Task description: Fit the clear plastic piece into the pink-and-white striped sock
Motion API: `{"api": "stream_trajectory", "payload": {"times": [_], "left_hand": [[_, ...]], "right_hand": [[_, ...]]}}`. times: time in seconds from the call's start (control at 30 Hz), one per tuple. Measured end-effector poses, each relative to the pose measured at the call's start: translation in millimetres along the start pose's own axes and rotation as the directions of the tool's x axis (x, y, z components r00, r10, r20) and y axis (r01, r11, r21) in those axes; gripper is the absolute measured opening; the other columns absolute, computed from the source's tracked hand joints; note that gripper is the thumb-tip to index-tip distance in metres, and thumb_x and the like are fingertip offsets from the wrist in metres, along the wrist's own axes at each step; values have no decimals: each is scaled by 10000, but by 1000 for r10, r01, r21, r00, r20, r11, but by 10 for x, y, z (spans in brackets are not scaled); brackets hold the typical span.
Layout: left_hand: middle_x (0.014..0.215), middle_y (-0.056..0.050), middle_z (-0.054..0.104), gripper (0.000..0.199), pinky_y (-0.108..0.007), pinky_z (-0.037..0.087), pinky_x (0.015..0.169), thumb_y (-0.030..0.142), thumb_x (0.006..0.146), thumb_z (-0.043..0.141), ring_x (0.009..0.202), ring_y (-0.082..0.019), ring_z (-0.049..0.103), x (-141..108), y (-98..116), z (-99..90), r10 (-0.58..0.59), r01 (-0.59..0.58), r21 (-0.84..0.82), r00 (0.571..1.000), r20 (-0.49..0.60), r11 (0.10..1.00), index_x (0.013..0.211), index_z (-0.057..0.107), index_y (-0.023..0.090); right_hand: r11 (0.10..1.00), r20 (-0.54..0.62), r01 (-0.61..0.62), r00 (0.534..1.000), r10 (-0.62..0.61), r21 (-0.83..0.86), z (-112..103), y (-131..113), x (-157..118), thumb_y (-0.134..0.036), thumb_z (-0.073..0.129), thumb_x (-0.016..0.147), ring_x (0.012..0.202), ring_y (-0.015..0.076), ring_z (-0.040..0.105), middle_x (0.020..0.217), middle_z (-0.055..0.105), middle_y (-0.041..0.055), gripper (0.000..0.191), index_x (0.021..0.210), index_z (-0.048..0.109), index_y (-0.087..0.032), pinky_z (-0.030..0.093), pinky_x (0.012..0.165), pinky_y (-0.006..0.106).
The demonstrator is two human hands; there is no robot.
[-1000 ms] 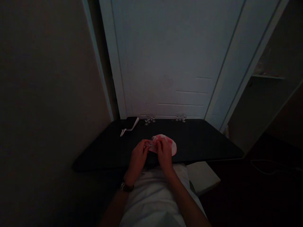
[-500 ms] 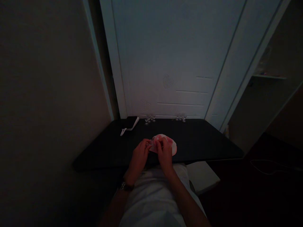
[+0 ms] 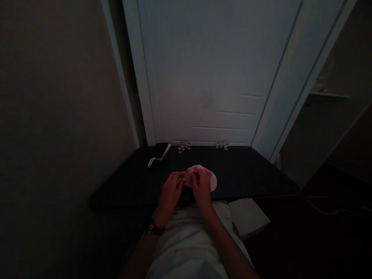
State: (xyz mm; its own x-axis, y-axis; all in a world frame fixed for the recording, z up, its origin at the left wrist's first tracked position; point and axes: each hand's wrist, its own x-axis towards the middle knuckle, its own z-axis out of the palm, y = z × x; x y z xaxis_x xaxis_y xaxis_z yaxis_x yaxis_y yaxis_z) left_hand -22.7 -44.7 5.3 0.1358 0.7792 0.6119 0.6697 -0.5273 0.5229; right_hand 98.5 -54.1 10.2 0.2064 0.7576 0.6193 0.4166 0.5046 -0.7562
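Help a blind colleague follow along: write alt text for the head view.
The left hand holds a small clear piece beside a pink-and-white item under the right hand, on a dark table; small clear glasses sit behind.

Clear item (image 3: 183, 179) above dark table (image 3: 238, 170): partly covered by left hand (image 3: 171, 189), form unreadable | pink-and-white piece (image 3: 213, 181), same table: partly hidden by right hand (image 3: 202, 189) | clear pieces (image 3: 184, 147) at table's far edge: too small to count | white panel (image 3: 217, 50) beyond table: top cut off.
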Motion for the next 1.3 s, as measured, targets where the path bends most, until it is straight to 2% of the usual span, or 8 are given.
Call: {"api": "stream_trajectory", "payload": {"times": [0.3, 1.07, 1.3], "left_hand": [[956, -33, 563, 173, -308, 435, 783, 267, 870, 402, 879, -174, 547, -19, 54, -26, 11, -11, 3, 1000, 5, 1000, 985, 515, 207], [972, -33, 586, 210, -313, 434, 804, 300, 871, 413, 892, -173, 556, -23, 22, -4, 2, -3, 19, 1000, 10, 1000, 1017, 536, 213], [984, -37, 585, 205, -316, 431, 816, 291, 872, 411, 909, -173, 551, -31, 23, -10, 16, -16, 11, 1000, 10, 1000, 1010, 541, 210]], "right_hand": [[1000, 0, 7, 1000, -7, 11, 1, -5, -6, -218, 415, 853, 782, 149, 551, 846, 610, 31, 144, 846, 554, -179, 398, 755, 274], [1000, -1, 0, 1000, 0, -26, -15, -29, 1, -208, 424, 853, 777, 152, 543, 832, 602, 29, 134, 843, 554, -177, 389, 759, 280], [1000, 1, 2, 1000, -2, 8, 1, -6, 5, -217, 430, 851, 763, 150, 546, 826, 602, 28, 127, 845, 551, -178, 398, 737, 274]]}}
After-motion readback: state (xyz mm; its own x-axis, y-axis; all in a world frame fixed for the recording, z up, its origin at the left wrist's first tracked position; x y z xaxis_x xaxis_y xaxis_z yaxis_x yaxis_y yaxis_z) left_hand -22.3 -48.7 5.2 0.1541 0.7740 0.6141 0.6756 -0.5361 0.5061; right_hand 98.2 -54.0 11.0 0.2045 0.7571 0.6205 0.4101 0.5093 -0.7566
